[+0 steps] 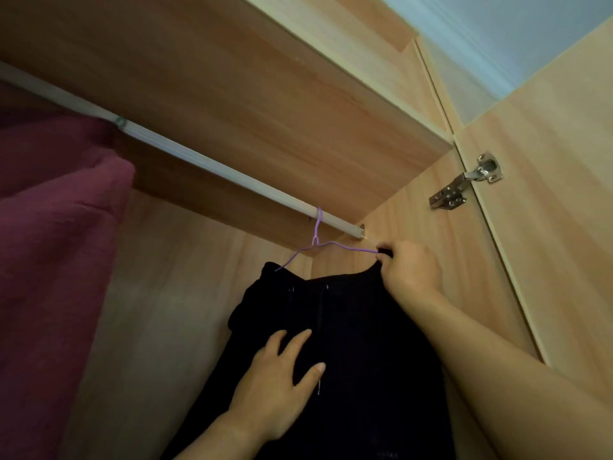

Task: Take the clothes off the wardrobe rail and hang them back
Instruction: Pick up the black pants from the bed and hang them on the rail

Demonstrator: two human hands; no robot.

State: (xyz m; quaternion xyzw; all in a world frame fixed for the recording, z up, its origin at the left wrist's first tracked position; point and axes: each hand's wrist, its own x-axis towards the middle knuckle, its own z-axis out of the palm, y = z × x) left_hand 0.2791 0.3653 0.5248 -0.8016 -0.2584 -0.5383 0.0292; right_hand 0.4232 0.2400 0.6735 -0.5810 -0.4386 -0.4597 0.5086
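A black garment point(358, 327) hangs from a thin purple wire hanger point(316, 242), whose hook sits over the white wardrobe rail point(199, 161) near its right end. My right hand point(409, 268) pinches the garment's top right edge where the hanger's arm ends. My left hand point(278, 383) lies flat against the front of the black cloth, fingers straight and spread. A maroon garment point(53, 247) hangs from the same rail at the left on a green hook point(120, 121).
A wooden shelf point(232, 104) runs right above the rail. The wardrobe's right side wall point(431, 247) stands close to my right hand. The open door point(547, 194) with a metal hinge point(464, 184) is at the right. Bare rail stretches between the two garments.
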